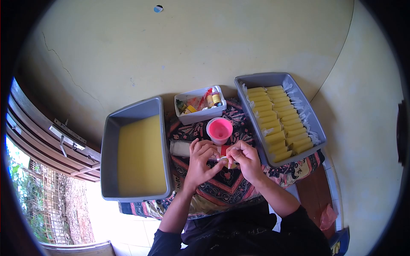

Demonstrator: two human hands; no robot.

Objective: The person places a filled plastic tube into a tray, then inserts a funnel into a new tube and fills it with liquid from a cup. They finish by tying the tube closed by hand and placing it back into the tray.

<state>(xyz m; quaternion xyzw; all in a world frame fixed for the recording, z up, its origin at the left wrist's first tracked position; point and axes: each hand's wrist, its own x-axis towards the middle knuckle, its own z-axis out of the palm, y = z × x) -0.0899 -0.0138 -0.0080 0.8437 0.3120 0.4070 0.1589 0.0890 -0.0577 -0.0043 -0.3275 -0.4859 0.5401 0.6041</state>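
Note:
My left hand [202, 163] and my right hand [246, 158] come close together over the patterned cloth, fingers pinched. Between their fingertips is a small pale piece [223, 159], too small to name; it may be thin plastic. Just beyond my hands stands a pink cup [220, 129] with a pale outside. A whitish, translucent bundle [180, 148] lies left of my left hand, partly covered by it. Something red [223, 149] shows between the hands, mostly hidden.
On the left, a grey tub [163, 128] holds pale yellow liquid. Another grey tub [314, 117] at right holds rows of filled yellow plastic packets [282, 132]. A white box [198, 116] with small bottles and packets stands at the back, against the wall [213, 42].

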